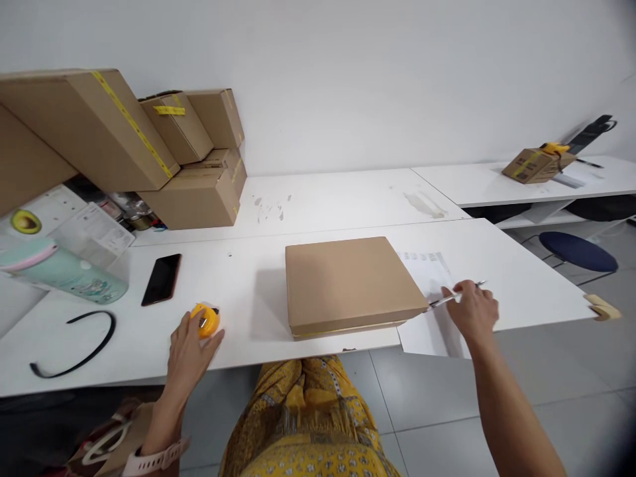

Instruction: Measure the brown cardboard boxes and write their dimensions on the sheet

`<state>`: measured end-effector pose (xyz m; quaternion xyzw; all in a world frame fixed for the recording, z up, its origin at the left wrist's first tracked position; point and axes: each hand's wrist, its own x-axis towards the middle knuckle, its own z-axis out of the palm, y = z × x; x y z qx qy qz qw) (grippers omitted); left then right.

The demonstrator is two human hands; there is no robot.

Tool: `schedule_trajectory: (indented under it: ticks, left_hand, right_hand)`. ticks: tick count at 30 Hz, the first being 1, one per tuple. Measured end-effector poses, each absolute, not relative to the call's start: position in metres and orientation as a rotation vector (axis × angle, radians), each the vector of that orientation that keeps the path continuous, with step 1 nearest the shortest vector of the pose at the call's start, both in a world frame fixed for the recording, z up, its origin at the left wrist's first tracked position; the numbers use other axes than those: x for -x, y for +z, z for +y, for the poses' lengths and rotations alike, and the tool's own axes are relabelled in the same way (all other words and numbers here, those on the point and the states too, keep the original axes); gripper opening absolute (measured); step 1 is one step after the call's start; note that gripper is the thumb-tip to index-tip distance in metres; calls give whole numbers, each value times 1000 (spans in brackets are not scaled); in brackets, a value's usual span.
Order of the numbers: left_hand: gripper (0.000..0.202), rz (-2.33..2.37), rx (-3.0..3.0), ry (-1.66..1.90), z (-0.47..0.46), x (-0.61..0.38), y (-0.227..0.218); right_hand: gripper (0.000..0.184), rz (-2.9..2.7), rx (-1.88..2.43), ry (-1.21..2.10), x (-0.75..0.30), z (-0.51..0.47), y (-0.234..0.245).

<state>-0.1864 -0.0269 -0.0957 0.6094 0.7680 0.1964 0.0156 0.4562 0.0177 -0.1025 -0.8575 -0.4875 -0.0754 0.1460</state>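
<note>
On the left of the white table (238, 278), my left hand (187, 351) has its thumb and fingers around a yellow tape measure (211, 322). My right hand (476, 310) pinches a slim pen (444, 300), whose one end reaches the near right corner of a closed cardboard box (348, 278). The box lies flat in front of me. A printed sheet of paper (420, 338) lies partly under the box and overhangs the table's front edge, below my right hand.
Left of the tape measure are a phone (161, 279), a black curved band (106, 334) and a mint-green tumbler (84, 275). Cardboard boxes (193, 199) are stacked at the back left. At far right, a small box (534, 165) sits on another table, near a blue stool (578, 252).
</note>
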Motion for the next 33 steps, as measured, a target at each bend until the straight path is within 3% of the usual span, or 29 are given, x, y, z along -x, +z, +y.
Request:
schedule_trajectory:
  ticks: [12, 33]
  left_hand:
    - [63, 2441, -1951, 738, -7, 183, -106]
    - [61, 2471, -1820, 859, 15, 154, -103]
  right_hand:
    - [44, -1152, 2505, -5, -462, 14, -121]
    - [40, -1219, 2358, -106, -459, 5, -139]
